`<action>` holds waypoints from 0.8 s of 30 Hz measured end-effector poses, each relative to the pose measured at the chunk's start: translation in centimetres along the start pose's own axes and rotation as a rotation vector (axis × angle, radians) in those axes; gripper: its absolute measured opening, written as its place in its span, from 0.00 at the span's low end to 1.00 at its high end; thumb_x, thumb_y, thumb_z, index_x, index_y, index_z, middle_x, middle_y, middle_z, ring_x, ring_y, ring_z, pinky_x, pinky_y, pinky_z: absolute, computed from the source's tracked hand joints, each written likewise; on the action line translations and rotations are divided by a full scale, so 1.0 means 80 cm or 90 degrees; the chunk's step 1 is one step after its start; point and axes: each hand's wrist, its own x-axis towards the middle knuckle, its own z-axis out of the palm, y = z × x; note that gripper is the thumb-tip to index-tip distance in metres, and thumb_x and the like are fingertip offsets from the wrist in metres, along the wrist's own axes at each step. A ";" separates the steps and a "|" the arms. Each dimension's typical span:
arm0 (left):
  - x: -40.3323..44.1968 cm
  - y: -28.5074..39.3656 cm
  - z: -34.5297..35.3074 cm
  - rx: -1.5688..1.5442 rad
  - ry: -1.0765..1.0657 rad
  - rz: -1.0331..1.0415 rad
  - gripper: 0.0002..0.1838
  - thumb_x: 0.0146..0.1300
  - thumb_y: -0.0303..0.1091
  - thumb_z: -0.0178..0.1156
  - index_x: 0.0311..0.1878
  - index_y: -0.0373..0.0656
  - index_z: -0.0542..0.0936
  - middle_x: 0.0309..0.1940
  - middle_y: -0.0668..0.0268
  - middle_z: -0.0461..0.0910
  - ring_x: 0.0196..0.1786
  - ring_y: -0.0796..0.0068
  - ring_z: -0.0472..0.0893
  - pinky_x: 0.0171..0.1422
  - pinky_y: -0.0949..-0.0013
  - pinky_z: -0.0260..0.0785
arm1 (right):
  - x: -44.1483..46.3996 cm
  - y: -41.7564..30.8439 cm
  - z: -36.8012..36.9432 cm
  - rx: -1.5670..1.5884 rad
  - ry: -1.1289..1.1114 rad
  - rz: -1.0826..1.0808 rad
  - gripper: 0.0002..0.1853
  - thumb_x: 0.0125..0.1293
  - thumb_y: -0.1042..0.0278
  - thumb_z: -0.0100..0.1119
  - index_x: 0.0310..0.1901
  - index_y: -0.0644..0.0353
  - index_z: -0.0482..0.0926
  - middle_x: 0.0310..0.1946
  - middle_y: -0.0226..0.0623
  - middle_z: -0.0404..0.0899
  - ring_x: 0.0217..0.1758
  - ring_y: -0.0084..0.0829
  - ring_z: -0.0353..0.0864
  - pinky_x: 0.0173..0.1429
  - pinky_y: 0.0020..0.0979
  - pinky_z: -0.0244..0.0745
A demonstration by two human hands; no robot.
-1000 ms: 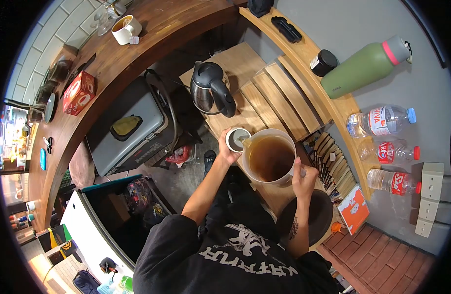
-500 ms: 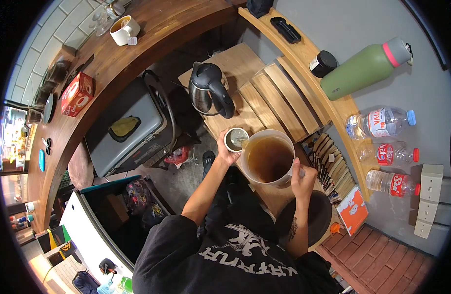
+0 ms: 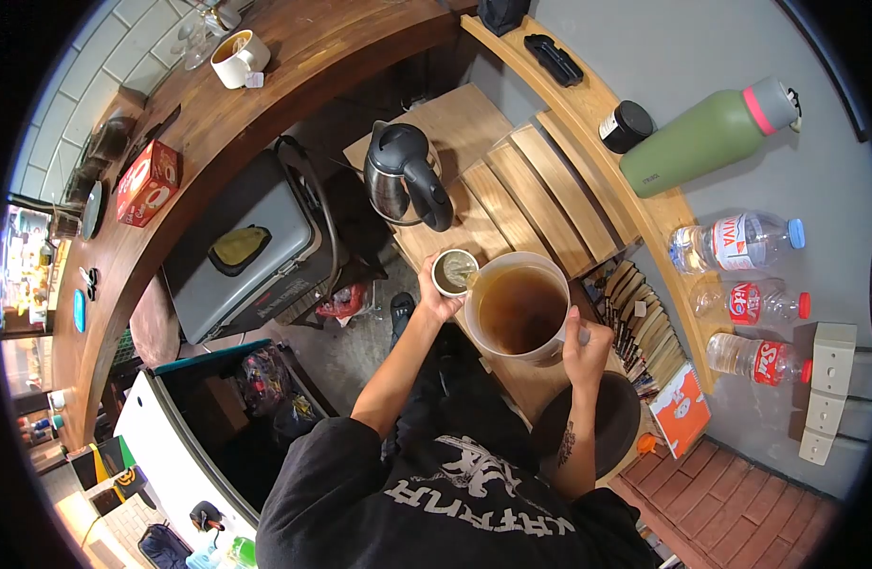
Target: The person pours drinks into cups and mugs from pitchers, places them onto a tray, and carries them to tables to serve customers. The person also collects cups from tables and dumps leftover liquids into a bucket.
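My left hand (image 3: pixel 440 296) is closed around a small cup (image 3: pixel 454 274), with pale liquid showing inside it. The handle of a large translucent pitcher (image 3: pixel 485 343) is gripped by my right hand (image 3: pixel 585 349). Brown liquid fills much of the pitcher, and its spout is tipped over the cup's rim, with liquid running from it into the cup. Both vessels are held in front of my body, near a wooden slatted bench (image 3: pixel 498 213). An electric kettle (image 3: pixel 398 171) in black and steel stands on that bench, beyond the cup.
On the right ledge are a green bottle (image 3: pixel 701 142), a black-lidded jar (image 3: pixel 626 125) and several plastic bottles, one a water bottle (image 3: pixel 739 242). A curved wooden counter (image 3: pixel 294 62) on the left bears a white mug (image 3: pixel 239 63) and a red box (image 3: pixel 149 183). A grey cooler (image 3: pixel 242 256) stands below.
The liquid in the cup looks slightly higher and paler. My hands, the cup and the pitcher have hardly moved.
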 end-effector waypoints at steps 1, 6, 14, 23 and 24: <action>0.000 0.000 0.000 -0.007 -0.010 0.002 0.26 0.64 0.56 0.47 0.44 0.42 0.81 0.41 0.58 0.84 0.44 0.57 0.83 0.51 0.56 0.78 | 0.001 -0.001 0.000 0.001 0.000 0.000 0.27 0.72 0.63 0.54 0.15 0.66 0.63 0.10 0.29 0.55 0.16 0.19 0.53 0.22 0.33 0.47; 0.000 0.000 0.003 -0.013 -0.018 0.008 0.25 0.64 0.56 0.47 0.43 0.43 0.81 0.40 0.58 0.84 0.43 0.58 0.83 0.50 0.56 0.79 | 0.000 0.003 0.001 0.002 0.003 0.000 0.26 0.72 0.65 0.54 0.15 0.66 0.63 0.10 0.28 0.55 0.16 0.19 0.54 0.22 0.32 0.48; 0.005 -0.002 0.000 0.009 0.025 0.025 0.22 0.64 0.54 0.47 0.41 0.47 0.81 0.39 0.63 0.84 0.42 0.61 0.83 0.48 0.58 0.79 | 0.000 0.003 -0.001 0.001 0.001 0.016 0.26 0.72 0.65 0.54 0.15 0.66 0.63 0.10 0.28 0.55 0.16 0.19 0.53 0.22 0.32 0.47; 0.005 -0.005 -0.002 0.010 0.039 0.046 0.19 0.65 0.52 0.48 0.41 0.48 0.81 0.38 0.65 0.84 0.41 0.64 0.83 0.48 0.61 0.79 | 0.002 -0.002 -0.003 -0.014 -0.013 0.033 0.25 0.70 0.63 0.55 0.16 0.68 0.68 0.10 0.38 0.60 0.14 0.28 0.58 0.23 0.35 0.53; 0.005 -0.005 -0.004 0.010 0.039 0.046 0.19 0.65 0.52 0.48 0.41 0.48 0.81 0.38 0.65 0.84 0.41 0.64 0.83 0.48 0.61 0.79 | 0.001 0.000 -0.001 0.003 -0.001 0.015 0.27 0.72 0.64 0.54 0.15 0.65 0.63 0.10 0.28 0.55 0.15 0.19 0.53 0.22 0.33 0.47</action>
